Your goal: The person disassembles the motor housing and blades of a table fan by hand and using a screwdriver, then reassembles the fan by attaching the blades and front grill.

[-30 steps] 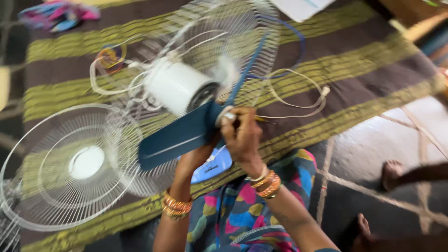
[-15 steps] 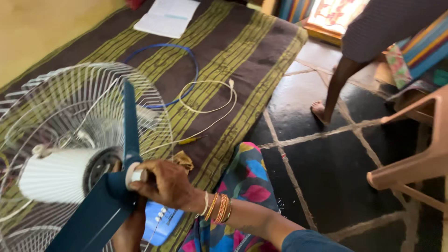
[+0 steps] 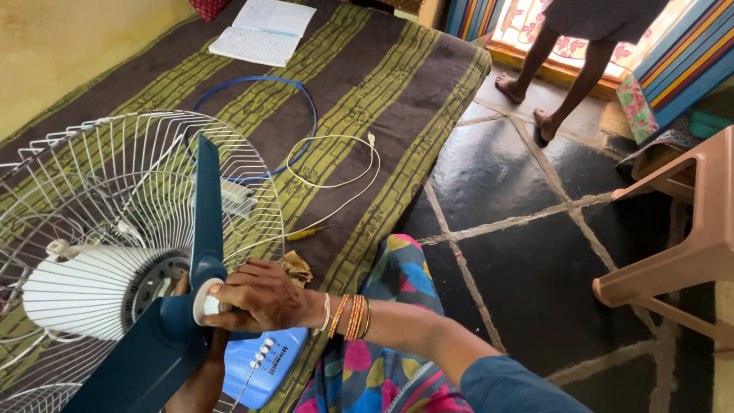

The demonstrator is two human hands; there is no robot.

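Observation:
A dismantled fan lies on a striped mat (image 3: 397, 92). Its dark blue blade (image 3: 205, 214) stands in front of the white motor housing (image 3: 84, 287) and the white wire guard (image 3: 138, 176). My right hand (image 3: 260, 297) is closed around the white cap (image 3: 203, 301) at the blade's hub. My left hand (image 3: 180, 284) comes up from below behind the hub. Only a fingertip and the forearm show, so its grip is hidden. A blue control panel (image 3: 264, 359) sits just under my right wrist.
A yellow screwdriver (image 3: 310, 232), a white cord (image 3: 336, 164), a blue ring (image 3: 256, 126) and an open notebook (image 3: 264, 30) lie on the mat. A plastic chair (image 3: 688, 229) stands at right on the dark stone floor. Another person's bare legs (image 3: 550, 69) are at the doorway.
The view has swung from the mat toward the floor and doorway. My right hand has stayed on the hub cap. The other person has moved farther off.

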